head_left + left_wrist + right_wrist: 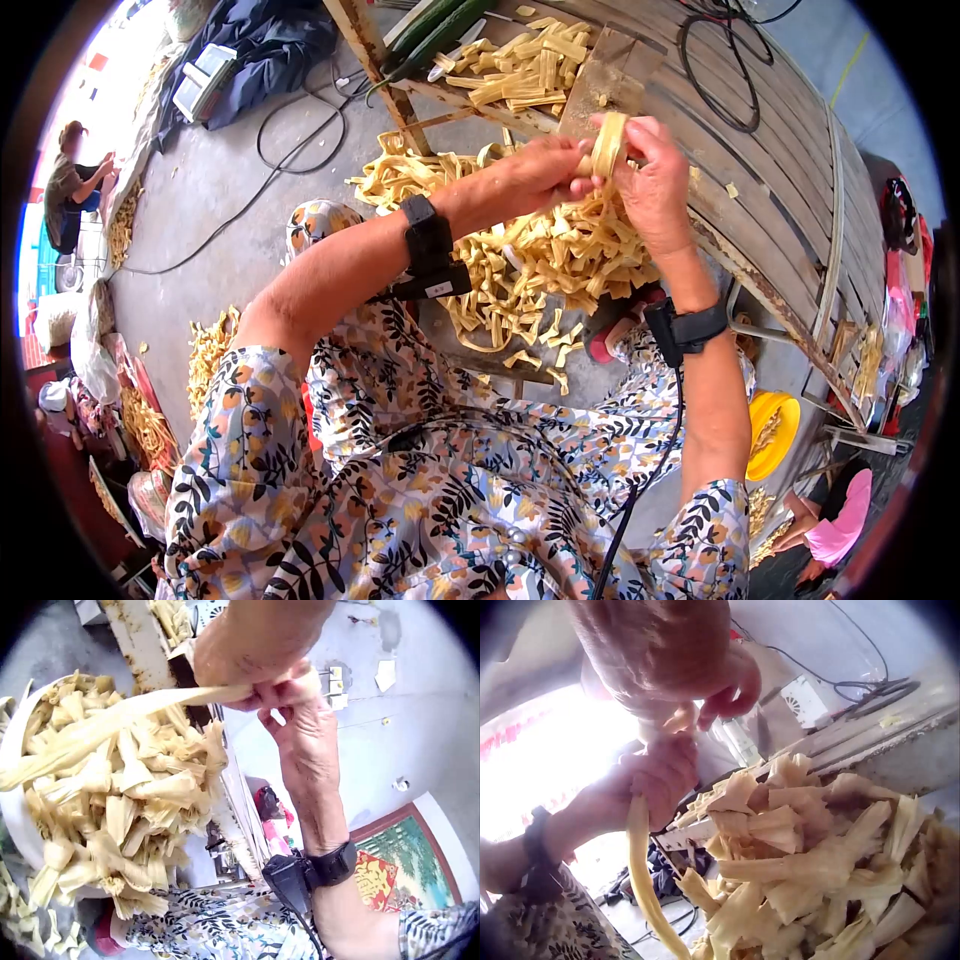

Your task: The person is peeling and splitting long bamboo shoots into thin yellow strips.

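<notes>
left hand (545, 168) has its fingers curled round a pale yellow strip (608, 148), and right hand (655, 185) pinches the same strip close beside it. the strip is above a heaped pile of knotted pieces (590, 250) in a white container (16, 814), one length trailing from the hands. just beyond, more cut strips (530, 68) lie on the slatted table (770, 180), near long green vegetables (435, 38).

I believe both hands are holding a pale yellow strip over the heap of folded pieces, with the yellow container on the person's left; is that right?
Not quite: the head view shows the yellow container on the person's right. The left hand and right hand do hold the pale yellow strip over the heap of folded pieces.
</notes>
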A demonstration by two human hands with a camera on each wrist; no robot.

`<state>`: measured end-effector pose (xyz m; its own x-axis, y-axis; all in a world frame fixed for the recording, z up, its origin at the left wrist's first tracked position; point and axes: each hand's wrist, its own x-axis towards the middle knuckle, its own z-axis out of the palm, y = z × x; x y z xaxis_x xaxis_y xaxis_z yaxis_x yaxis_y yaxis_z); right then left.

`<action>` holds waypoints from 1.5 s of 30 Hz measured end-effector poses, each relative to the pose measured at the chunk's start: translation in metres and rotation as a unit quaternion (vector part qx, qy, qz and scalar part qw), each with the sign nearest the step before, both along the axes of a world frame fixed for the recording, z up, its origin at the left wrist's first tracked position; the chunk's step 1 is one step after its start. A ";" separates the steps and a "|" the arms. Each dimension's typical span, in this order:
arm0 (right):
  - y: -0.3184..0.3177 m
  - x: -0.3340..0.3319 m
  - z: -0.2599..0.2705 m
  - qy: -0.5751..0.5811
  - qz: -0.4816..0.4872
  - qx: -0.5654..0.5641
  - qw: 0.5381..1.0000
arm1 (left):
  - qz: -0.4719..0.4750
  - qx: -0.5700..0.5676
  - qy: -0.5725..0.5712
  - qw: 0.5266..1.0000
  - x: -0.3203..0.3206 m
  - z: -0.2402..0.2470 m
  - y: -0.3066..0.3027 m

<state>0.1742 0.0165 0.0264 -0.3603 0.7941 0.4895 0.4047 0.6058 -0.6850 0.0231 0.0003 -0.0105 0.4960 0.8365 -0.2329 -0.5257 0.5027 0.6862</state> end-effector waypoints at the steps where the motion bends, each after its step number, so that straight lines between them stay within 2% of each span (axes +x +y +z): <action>1: 0.001 0.000 -0.003 -0.021 -0.052 0.061 0.997 | 0.057 0.028 0.064 0.996 0.000 0.005 0.001; 3: -0.002 -0.003 0.000 -0.021 -0.072 -0.019 0.997 | 0.154 0.091 0.225 0.958 0.001 0.022 0.000; 4: -0.003 -0.004 0.001 -0.022 -0.083 -0.058 0.995 | 0.166 0.137 0.237 0.947 -0.001 0.023 0.000; 7: 0.010 -0.003 -0.011 0.102 -0.016 -0.246 0.964 | 0.185 0.265 0.293 0.900 -0.006 0.028 -0.003; 11: 0.009 -0.004 -0.010 0.076 -0.001 -0.235 0.969 | 0.148 0.342 0.356 0.857 -0.010 0.032 -0.004; 13: 0.008 -0.004 -0.011 0.029 -0.019 -0.194 0.980 | 0.172 0.392 0.407 0.807 -0.007 0.022 -0.001; 14: 0.004 -0.006 -0.010 0.044 -0.028 -0.190 0.980 | 0.183 0.416 0.431 0.779 -0.006 0.017 0.000; 15: -0.001 -0.009 -0.007 0.059 -0.039 -0.185 0.980 | 0.132 0.346 0.435 0.821 -0.006 0.029 -0.005; 17: 0.000 -0.005 -0.007 0.046 -0.063 -0.142 0.987 | 0.133 0.340 0.446 0.817 -0.006 0.028 -0.001; 18: 0.001 -0.004 -0.007 0.086 -0.050 -0.139 0.985 | 0.134 0.336 0.452 0.816 -0.007 0.027 0.000; 19: 0.002 -0.003 -0.005 0.126 -0.037 -0.136 0.982 | 0.151 0.294 0.422 0.844 -0.003 0.027 0.002; 20: 0.002 -0.002 -0.002 0.164 -0.024 -0.133 0.977 | 0.140 0.239 0.338 0.899 -0.005 0.027 0.002; 21: 0.005 -0.003 0.006 0.245 -0.030 -0.177 0.953 | 0.128 0.182 0.249 0.942 -0.007 0.030 0.001; 22: 0.009 0.000 0.012 0.279 -0.050 -0.212 0.935 | 0.113 0.124 0.158 0.973 -0.007 0.033 0.001; 23: 0.014 0.008 0.017 0.313 -0.070 -0.246 0.915 | 0.111 0.076 0.133 0.982 -0.005 0.036 -0.001; 25: 0.025 0.021 0.014 0.352 -0.088 -0.290 0.886 | 0.061 0.121 0.155 0.979 -0.006 0.036 -0.004; 31: 0.015 0.023 0.018 0.222 -0.044 -0.384 0.895 | -0.018 0.175 0.177 0.968 -0.023 0.026 -0.004; 37: 0.002 0.005 0.014 0.181 0.108 -0.411 0.887 | -0.027 0.222 0.201 0.954 -0.023 0.019 0.001; 40: 0.003 0.004 0.007 0.272 0.088 -0.390 0.875 | -0.020 0.191 0.189 0.963 -0.023 0.023 0.002; 45: 0.006 0.009 0.007 0.325 0.064 -0.421 0.844 | -0.037 0.151 0.173 0.973 -0.030 0.030 0.000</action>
<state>0.1833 0.0228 0.0329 -0.3420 0.9341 -0.1026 -0.2553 -0.1974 -0.9465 -0.0068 0.0003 0.0193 0.4928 0.8580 -0.1451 -0.2083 0.2782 0.9377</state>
